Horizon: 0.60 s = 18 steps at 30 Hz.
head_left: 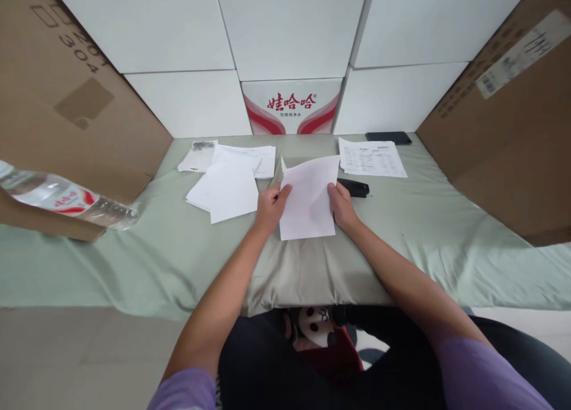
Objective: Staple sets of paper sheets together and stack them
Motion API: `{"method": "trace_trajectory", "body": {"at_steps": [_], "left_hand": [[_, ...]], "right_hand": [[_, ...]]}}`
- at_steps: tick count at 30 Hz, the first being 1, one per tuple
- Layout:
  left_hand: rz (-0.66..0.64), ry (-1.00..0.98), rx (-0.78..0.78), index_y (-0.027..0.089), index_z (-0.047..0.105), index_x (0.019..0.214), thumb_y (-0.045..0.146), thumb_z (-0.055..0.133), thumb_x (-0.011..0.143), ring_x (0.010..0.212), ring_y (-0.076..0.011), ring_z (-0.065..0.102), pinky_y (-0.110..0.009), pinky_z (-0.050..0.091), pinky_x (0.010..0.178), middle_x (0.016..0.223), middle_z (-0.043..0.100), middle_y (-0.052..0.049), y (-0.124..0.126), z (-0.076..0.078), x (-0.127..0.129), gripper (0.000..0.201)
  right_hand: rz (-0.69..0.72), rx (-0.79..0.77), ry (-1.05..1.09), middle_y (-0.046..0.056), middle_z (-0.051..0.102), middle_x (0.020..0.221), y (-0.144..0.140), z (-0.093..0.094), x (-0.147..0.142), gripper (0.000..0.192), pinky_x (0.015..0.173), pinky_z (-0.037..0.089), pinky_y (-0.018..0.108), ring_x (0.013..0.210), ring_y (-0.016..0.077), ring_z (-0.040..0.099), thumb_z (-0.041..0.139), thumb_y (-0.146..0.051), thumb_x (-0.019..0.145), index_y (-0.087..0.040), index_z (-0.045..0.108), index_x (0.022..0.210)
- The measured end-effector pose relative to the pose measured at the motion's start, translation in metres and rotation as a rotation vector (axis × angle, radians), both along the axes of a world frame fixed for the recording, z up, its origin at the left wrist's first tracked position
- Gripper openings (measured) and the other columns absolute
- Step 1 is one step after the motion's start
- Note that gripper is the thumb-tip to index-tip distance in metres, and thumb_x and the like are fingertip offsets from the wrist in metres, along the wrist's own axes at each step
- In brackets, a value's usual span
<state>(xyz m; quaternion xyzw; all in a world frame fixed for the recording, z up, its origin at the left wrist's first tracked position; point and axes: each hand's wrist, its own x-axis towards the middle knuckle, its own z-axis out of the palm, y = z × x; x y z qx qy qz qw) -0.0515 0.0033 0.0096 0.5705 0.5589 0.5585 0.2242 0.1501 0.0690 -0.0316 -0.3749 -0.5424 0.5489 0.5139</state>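
Between my two hands is white paper [309,205], its blank side toward me and its top edge slightly bent. My left hand [270,207] is closed on its left edge, thumb on the front. On the right edge my right hand [342,205] grips it the same way. How many sheets I hold cannot be told. Just beyond my right hand lies a black stapler [355,188], partly hidden by that hand. To the left of my left hand, loose white sheets [234,190] overlap in a spread pile.
A printed paper stack [372,159] and a black phone [389,138] lie at the back right. A small clear bag [198,157] is at the back left. Cardboard boxes [513,130] flank the green cloth [423,243]; a water bottle [66,197] lies left. White boxes [292,29] stand behind.
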Motion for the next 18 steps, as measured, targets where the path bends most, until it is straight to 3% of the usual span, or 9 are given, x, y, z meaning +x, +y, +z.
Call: {"method": "trace_trajectory", "body": {"at_steps": [10,13,16,18], "left_hand": [[0.052,-0.073,-0.02,0.021,0.044,0.057,0.061,0.063,0.086,0.055,-0.0119,0.036,-0.028,0.028,0.05,0.055,0.034,0.003,0.0013,-0.0003,-0.0015,0.053],[0.033,-0.112,-0.08,0.02,0.055,0.065,0.067,0.06,0.086,0.06,-0.0152,0.047,-0.028,0.036,0.053,0.057,0.045,0.001,0.0033,-0.0036,-0.001,0.051],[-0.009,-0.146,-0.086,0.02,0.065,0.084,0.069,0.058,0.086,0.075,-0.0202,0.059,-0.031,0.046,0.064,0.074,0.063,-0.005,0.0049,-0.0068,0.0029,0.049],[-0.042,-0.161,-0.057,0.021,0.067,0.1,0.067,0.059,0.087,0.089,-0.0226,0.063,-0.032,0.05,0.074,0.096,0.07,-0.008,0.0056,-0.0084,0.0067,0.05]], "right_hand": [[0.01,0.013,0.007,0.006,0.073,0.1,-0.0011,0.0006,-0.001,0.051,0.084,0.054,0.043,0.089,0.0246,0.067,0.06,-0.068,0.086,-0.024,0.069,0.11],[0.016,0.013,0.002,0.006,0.073,0.1,-0.0037,0.0041,-0.002,0.05,0.085,0.053,0.043,0.088,0.0245,0.067,0.061,-0.067,0.086,-0.024,0.07,0.109],[0.018,0.035,0.002,0.006,0.073,0.101,-0.0071,0.0069,-0.0035,0.048,0.087,0.053,0.043,0.09,0.0244,0.066,0.063,-0.065,0.085,-0.024,0.07,0.108],[0.011,0.068,0.013,0.005,0.073,0.102,-0.0092,0.0077,-0.0048,0.047,0.089,0.052,0.042,0.093,0.0244,0.066,0.065,-0.064,0.085,-0.024,0.07,0.108]]}}
